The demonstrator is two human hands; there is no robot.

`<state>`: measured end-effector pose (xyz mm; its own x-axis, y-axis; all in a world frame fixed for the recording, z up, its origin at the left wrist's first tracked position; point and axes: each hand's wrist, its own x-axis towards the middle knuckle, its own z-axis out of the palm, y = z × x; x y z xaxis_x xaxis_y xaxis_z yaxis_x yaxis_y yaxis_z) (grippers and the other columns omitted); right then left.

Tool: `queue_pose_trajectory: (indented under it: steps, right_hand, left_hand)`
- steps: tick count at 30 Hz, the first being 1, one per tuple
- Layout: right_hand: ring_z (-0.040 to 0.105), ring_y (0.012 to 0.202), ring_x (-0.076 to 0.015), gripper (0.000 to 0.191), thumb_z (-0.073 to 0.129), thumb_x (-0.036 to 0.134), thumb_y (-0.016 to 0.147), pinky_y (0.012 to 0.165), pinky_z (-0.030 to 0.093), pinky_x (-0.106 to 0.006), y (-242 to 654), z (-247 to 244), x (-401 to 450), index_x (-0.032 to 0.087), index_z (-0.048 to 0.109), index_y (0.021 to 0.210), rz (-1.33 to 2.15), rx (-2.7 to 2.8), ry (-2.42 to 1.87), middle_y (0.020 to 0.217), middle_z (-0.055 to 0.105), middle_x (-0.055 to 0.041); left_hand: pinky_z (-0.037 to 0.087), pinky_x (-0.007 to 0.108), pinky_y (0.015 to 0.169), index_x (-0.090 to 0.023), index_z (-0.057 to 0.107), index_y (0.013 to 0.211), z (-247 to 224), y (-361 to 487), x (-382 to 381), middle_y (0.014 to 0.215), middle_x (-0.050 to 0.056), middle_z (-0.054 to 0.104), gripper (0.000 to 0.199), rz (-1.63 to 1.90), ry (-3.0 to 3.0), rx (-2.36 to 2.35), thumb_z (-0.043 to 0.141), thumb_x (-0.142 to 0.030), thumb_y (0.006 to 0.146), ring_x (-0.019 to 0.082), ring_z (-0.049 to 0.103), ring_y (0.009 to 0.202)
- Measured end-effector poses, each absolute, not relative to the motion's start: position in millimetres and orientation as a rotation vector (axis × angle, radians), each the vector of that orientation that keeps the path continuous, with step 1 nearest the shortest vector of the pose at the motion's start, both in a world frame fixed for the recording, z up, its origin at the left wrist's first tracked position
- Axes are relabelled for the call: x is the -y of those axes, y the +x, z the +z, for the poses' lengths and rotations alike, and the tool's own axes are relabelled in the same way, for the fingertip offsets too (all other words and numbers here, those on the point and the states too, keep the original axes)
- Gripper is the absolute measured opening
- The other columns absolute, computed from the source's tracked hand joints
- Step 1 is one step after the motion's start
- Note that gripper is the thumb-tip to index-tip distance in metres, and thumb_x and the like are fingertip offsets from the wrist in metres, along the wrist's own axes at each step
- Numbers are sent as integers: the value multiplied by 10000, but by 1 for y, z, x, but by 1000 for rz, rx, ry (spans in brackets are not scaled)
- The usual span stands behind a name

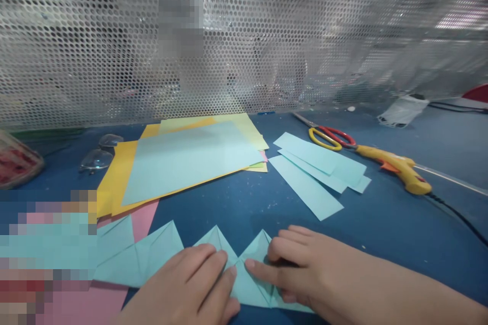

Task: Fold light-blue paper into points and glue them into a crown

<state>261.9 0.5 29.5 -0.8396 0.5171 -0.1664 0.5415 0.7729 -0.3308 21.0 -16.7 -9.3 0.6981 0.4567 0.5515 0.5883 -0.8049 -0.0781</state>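
A light-blue folded paper strip with a row of pointed peaks and visible creases lies along the near edge of the view. Over its middle is my left hand, fingers bent and pressed together on the paper. My right hand holds the strip at the rightmost peak, its index finger extended along a crease and the other fingers curled. The fingertips of both hands are a small distance apart. Part of the strip is hidden beneath the hands, and its left end runs towards a pixelated area.
Blue and yellow sheets lie behind my hands, with pink paper at left. Pale-blue strips, scissors and a yellow glue gun are at right. Glasses lie left. A perforated metal screen rises behind.
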Motion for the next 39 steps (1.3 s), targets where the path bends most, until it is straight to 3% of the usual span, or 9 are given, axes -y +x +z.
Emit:
queue_pose_trajectory:
  steps: [7,12,19,25,31,35,37,39]
  right_hand:
    - [564,941,-197,443,516,155,913,841,453,-307,257,26,7,176,518,1356,-680,-2908,1137,1038,640,-81]
    - [576,805,-168,381,471,118,930,727,460,-287,250,19,10,234,606,1268,-773,-2910,1293,893,642,-51]
    - [529,783,-168,385,410,153,958,697,416,-290,250,19,5,202,579,1301,-830,-2883,1167,897,635,-71]
    - [522,805,-172,406,394,179,969,719,415,-297,252,18,6,188,532,1351,-813,-2865,1120,931,629,-79]
    - [528,812,-179,406,374,182,973,757,428,-319,252,15,8,175,537,1345,-765,-2899,1115,931,634,-91]
    - [526,811,-177,402,353,168,975,741,431,-314,250,16,8,181,550,1326,-752,-2917,1170,935,629,-93]
    - [516,794,-174,389,369,155,964,727,429,-310,249,17,8,167,570,1297,-744,-2942,1169,916,620,-91]
    - [501,773,-171,366,381,143,957,709,425,-303,249,18,8,150,593,1255,-717,-2968,1159,896,603,-88]
  left_hand:
    - [547,312,891,-185,669,1045,-7,23,15,957,76,711,335,-747,-2636,825,520,-459,922,198,667,922]
    - [544,319,905,-183,669,1043,-6,22,15,966,78,713,347,-740,-2626,818,518,-469,918,202,666,940]
    - [541,320,918,-180,667,1061,-7,23,14,976,76,719,348,-734,-2621,801,520,-462,919,201,670,946]
    - [535,290,914,-180,672,1058,-15,22,16,979,58,730,273,-727,-2641,787,520,-374,941,178,680,917]
    - [508,244,879,-179,676,969,-16,23,16,949,9,750,279,-792,-2692,776,399,-198,998,146,688,872]
    - [486,243,886,-174,633,1040,-4,27,11,952,-19,731,300,-776,-2787,882,338,-221,1014,133,663,880]
    - [500,251,814,-173,614,1096,-1,27,11,931,-16,714,288,-709,-2831,885,344,-226,1011,142,650,851]
    - [482,281,690,-190,636,991,0,28,12,776,-29,677,304,-756,-2770,808,335,-149,995,150,619,709]
